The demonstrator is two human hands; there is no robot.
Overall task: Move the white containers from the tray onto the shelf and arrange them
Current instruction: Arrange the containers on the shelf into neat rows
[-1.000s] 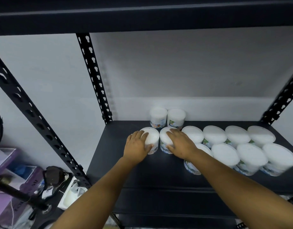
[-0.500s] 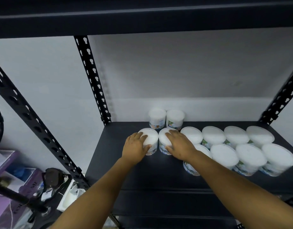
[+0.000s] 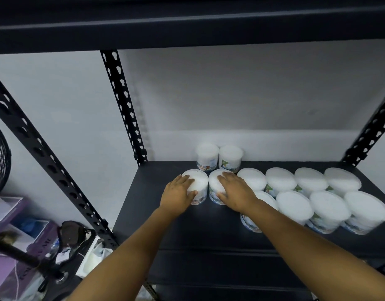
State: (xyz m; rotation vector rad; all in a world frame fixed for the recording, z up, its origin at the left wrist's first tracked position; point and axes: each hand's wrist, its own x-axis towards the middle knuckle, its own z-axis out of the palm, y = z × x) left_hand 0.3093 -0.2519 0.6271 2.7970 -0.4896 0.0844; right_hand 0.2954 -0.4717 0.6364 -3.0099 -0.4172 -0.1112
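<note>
1. Left hand (image 3: 179, 194), centre of frame: lies over the top of a white container (image 3: 197, 186), fingers spread across the lid, thumb curled down the near side. It grips the tub from above.
2. Right hand (image 3: 236, 192), just right of centre: same hold on the next white container (image 3: 216, 187), fingers over the lid, thumb down the front wall.
3. Those 2 tubs stand upright and touch each other, on the left-centre part of the black shelf (image 3: 143, 205).
4. Behind them, at the back wall: 2 more tubs side by side, the left one (image 3: 207, 156) w/ a blue/orange label, the right one (image 3: 230, 158) w/ a green mark.
5. Right half of frame: back row of 4 tubs, lids showing, from (image 3: 252, 178) out to (image 3: 342, 180); all close-packed.
6. In front of that, a nearer row of 4; the leftmost (image 3: 265, 199) is partly hidden under the right forearm, the rightmost (image 3: 366, 210) sits near the frame's right edge and is blurred.
7. Black slotted uprights (image 3: 122, 101) at left and far right; another shelf board overhead along the top of frame.
8. Lower left: purple boxes (image 3: 7, 266), dark clutter, blurred. Tray not in view.
</note>
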